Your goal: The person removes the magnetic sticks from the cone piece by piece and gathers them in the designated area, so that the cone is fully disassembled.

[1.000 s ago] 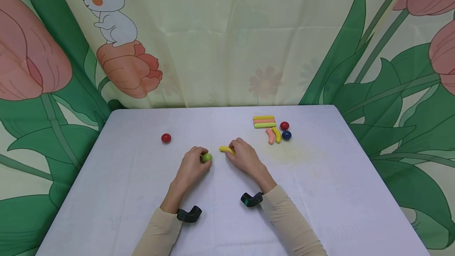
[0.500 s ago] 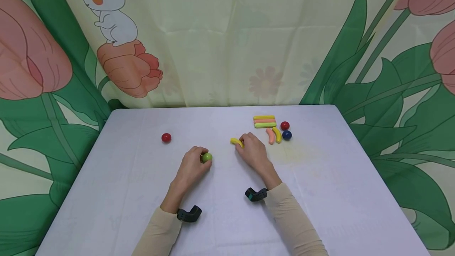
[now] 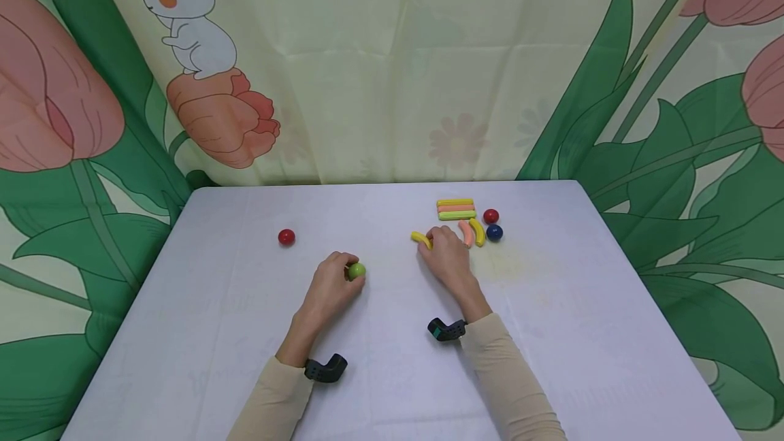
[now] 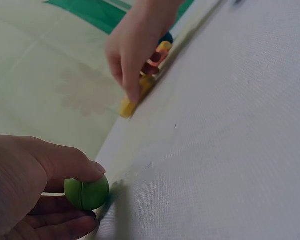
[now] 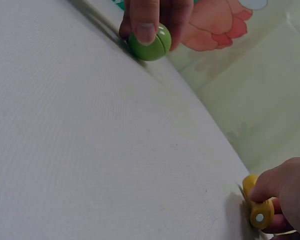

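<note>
In the head view my left hand (image 3: 331, 286) pinches a small green ball (image 3: 356, 271) near the middle of the table; a seam line runs round the ball in the left wrist view. My right hand (image 3: 448, 258) grips a yellow curved piece (image 3: 420, 239), banana-shaped, between thumb and fingers. A white dot marks the end of that yellow piece (image 5: 259, 217) in the right wrist view. Just right of the right hand's fingers lie a pink curved piece (image 3: 466, 233) and another yellow curved piece (image 3: 477, 232), side by side.
Behind them sit stacked yellow, pink and green sticks (image 3: 456, 209). A red ball (image 3: 491, 216) and a dark blue ball (image 3: 494, 233) are at their right. Another red ball (image 3: 286, 237) lies on the left of the white-covered table (image 3: 245, 332). A printed curtain (image 3: 367, 87) hangs behind.
My right hand has carried the yellow curved piece rightward and farther back, towards the pink and yellow curved pieces. My left hand stays in place with the green ball.
</note>
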Demonstrator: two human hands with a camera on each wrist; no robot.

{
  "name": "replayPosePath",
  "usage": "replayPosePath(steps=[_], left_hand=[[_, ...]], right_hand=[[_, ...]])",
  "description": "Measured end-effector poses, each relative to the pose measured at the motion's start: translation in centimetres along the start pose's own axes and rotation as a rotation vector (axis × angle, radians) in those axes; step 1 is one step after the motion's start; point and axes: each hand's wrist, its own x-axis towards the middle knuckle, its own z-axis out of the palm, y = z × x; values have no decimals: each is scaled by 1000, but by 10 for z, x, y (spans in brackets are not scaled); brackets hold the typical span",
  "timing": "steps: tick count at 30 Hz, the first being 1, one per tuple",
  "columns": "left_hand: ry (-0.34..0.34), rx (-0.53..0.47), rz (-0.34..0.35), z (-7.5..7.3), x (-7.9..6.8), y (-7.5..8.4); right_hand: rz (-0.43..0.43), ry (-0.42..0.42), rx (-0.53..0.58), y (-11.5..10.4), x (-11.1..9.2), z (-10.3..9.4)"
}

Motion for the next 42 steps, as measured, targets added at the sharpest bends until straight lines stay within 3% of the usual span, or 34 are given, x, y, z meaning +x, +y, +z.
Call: replayPosePath(steps=[15,28,42], left_hand=[[10,8,12,2,1,-2],[23,-2,11,1,0,-3],[182,-78,-35,-19,7,-32]], right_hand=[[92,35,-3,7,4,-5],[170,146,-27,19,5,-8],[184,229,-2,27,7,-10]])
